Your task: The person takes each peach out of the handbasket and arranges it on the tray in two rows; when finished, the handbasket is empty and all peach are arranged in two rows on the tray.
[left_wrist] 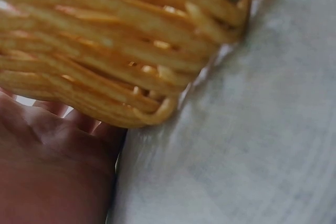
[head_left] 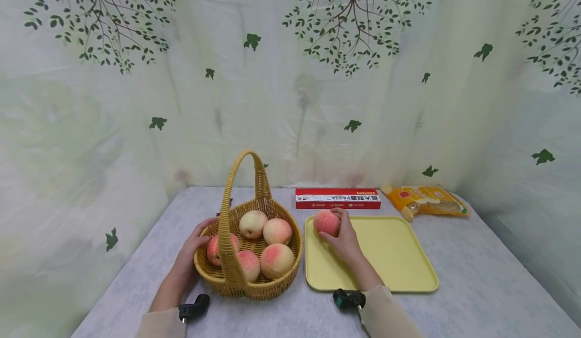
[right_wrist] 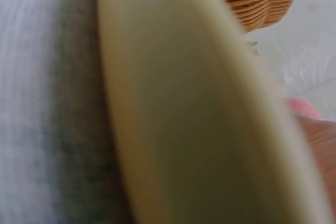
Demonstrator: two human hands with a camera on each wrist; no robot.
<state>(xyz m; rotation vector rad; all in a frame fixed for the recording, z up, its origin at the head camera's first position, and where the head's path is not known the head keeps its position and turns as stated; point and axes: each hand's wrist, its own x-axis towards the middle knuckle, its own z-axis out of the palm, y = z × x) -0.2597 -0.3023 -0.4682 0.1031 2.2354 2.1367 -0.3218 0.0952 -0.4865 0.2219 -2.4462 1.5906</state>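
Observation:
A wicker basket (head_left: 248,290) with a tall arched handle stands left of centre, with several peaches (head_left: 277,261) inside. My left hand (head_left: 188,251) holds the basket's left rim, its fingers at the edge. In the left wrist view, the palm (left_wrist: 50,161) lies close against the woven side (left_wrist: 105,51). My right hand (head_left: 347,239) grips a pink-red peach (head_left: 326,223) between thumb and fingers, over the left end of a pale yellow tray (head_left: 390,252). In the right wrist view the tray's edge (right_wrist: 173,103) covers much of the picture, and only a sliver of the peach (right_wrist: 303,107) shows.
Behind the tray lies a red and white pasta box (head_left: 338,199). A yellow-orange packet (head_left: 426,202) sits at the back right. The grey table (head_left: 150,257) ends at a leaf-printed curtain (head_left: 281,101) along the back.

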